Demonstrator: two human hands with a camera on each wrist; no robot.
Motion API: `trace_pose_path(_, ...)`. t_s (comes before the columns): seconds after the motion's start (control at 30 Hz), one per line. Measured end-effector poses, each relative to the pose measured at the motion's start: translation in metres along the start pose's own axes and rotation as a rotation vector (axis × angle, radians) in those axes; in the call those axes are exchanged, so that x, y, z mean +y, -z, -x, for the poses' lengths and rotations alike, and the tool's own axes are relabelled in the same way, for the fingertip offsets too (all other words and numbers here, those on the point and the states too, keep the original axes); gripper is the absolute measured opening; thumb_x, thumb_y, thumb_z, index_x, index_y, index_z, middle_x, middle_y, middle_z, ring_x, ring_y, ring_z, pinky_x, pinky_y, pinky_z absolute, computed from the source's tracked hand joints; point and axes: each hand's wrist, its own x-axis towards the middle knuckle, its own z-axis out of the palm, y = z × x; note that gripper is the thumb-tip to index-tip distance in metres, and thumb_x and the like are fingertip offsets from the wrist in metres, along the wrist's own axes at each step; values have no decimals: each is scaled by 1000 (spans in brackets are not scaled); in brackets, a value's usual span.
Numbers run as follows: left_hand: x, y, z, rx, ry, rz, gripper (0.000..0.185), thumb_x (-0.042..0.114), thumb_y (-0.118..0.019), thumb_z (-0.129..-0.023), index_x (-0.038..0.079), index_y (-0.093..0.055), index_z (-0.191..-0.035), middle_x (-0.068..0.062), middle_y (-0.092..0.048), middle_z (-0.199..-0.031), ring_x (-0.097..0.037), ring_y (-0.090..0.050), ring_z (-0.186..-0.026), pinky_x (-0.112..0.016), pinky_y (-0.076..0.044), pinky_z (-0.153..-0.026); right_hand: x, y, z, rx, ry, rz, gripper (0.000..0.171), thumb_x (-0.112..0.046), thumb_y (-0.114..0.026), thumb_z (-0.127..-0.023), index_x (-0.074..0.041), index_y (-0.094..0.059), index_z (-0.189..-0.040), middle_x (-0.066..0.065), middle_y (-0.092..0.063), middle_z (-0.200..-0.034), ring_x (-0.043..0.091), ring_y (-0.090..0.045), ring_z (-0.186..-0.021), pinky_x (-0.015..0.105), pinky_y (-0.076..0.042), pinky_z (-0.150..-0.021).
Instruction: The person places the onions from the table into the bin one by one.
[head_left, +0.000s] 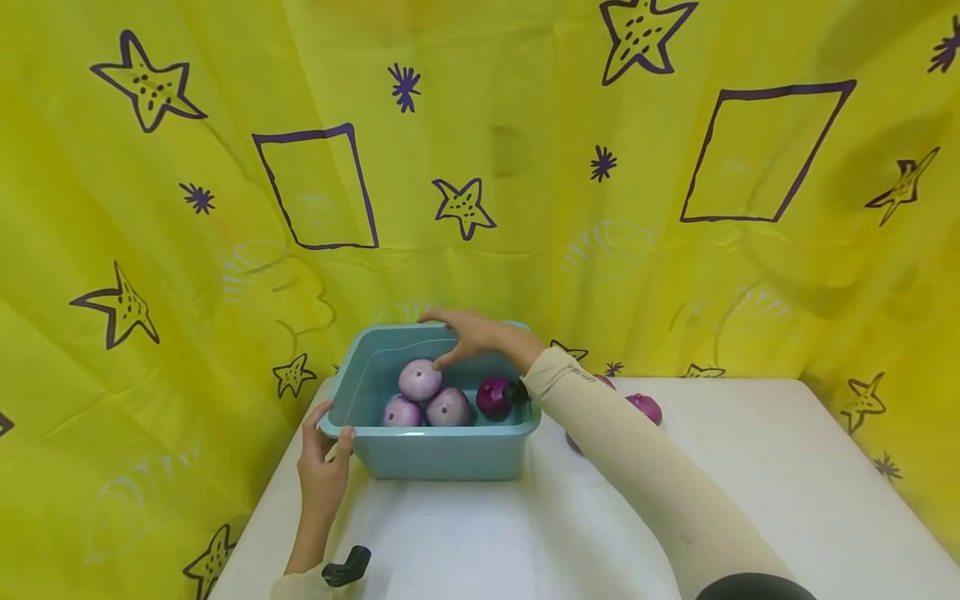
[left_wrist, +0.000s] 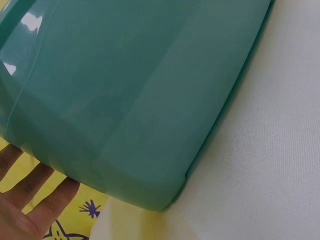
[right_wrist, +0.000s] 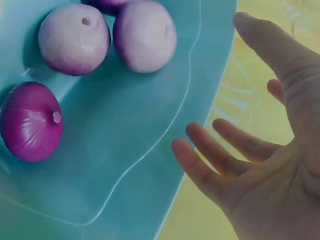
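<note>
Centrally, the tub (head_left: 450, 454) is shown on the white table (head_left: 750, 500), gripped at its near-left corner by the left hand (head_left: 324, 467); the right hand (head_left: 468, 333) is held spread above it, one fingertip beside a pale onion (head_left: 419, 379). Four onions are contained; two more (head_left: 645, 407) are left on the table beyond the sleeve

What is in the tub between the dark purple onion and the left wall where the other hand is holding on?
In the head view, three pale peeled onions sit between the dark onion and the tub's left wall.
</note>
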Motion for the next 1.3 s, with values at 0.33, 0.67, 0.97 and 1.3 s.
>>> trace_pose_path(0.33,1,-2,-1,5,7,-14,51,14,-60,-103,17,-42,-151,-24,-53,-148,-48,-58,-126,-23,-53,-91,4,13,16,35,9,-69,75,-23,-81,-90,-16,-43,-155,15,-45,-156,39,-48,-138,48,-51,-105)
trace_pose_path(0.67,2,-1,0,9,13,-18,51,14,-60,-103,16,-42,-151,-24,-54,-147,-46,-58,-126,-41,-52,-97,26,35,68,108,60,-100,72,-15,-82,-88,-8,-47,-152,15,-48,-155,44,-49,-136,52,-52,-102)
trace_pose_path(0.97,2,1,1,11,15,-18,51,14,-59,-104,16,-41,-152,-24,-52,-149,-48,-57,-127,-35,-50,-99,65,46,132,212,-12,-64,71,-17,-83,-87,-9,-50,-149,17,-53,-148,44,-59,-122,55,-55,-95)
trace_pose_path(1.3,3,0,0,10,5,0,51,13,-59,-103,15,-41,-151,-25,-51,-150,-50,-55,-128,-65,-45,-99,104,43,201,279,-110,-21,69,-22,-82,-89,-12,-51,-148,19,-56,-144,44,-65,-112,55,-58,-88)
